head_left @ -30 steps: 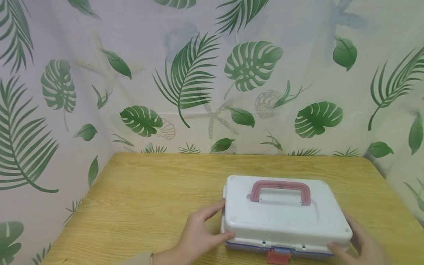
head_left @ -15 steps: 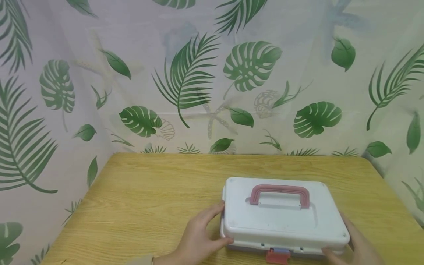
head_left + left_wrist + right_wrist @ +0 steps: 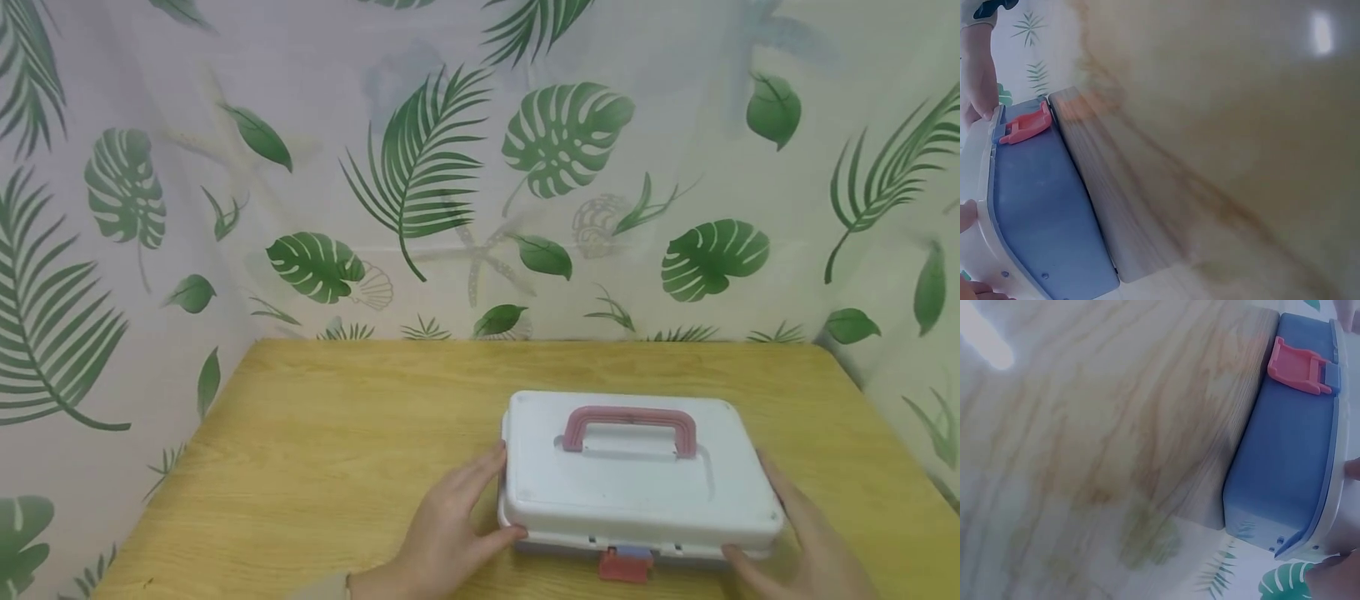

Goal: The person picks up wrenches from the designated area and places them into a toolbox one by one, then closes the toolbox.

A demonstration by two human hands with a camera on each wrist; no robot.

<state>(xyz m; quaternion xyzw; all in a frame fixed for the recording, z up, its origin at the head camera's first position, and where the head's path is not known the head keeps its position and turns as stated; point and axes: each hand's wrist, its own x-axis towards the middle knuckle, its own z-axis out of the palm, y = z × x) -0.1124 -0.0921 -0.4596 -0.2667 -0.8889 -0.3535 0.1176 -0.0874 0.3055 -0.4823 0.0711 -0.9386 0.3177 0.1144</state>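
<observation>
A box with a white lid (image 3: 637, 492) and a blue base (image 3: 1279, 450) sits on the wooden table, lid down. On top stands its pink handle (image 3: 630, 414). At the front, a pink latch (image 3: 626, 568) hangs outward, swung away from the lid. My left hand (image 3: 450, 525) grips the left end, thumb over the front corner and fingers along the side. At the right end my right hand (image 3: 810, 542) holds it likewise, its thumb on the lid's front edge. In the left wrist view the blue base (image 3: 1047, 200) stands close to the table's front edge.
The wooden tabletop (image 3: 315, 467) stretches left of the box and behind it. A leaf-patterned curtain (image 3: 450, 192) borders the table at the back and both sides.
The box's front has dropped slightly, and less of the blue base shows under the lid in the head view. Both hands have kept their hold. The head view has tilted down a little.
</observation>
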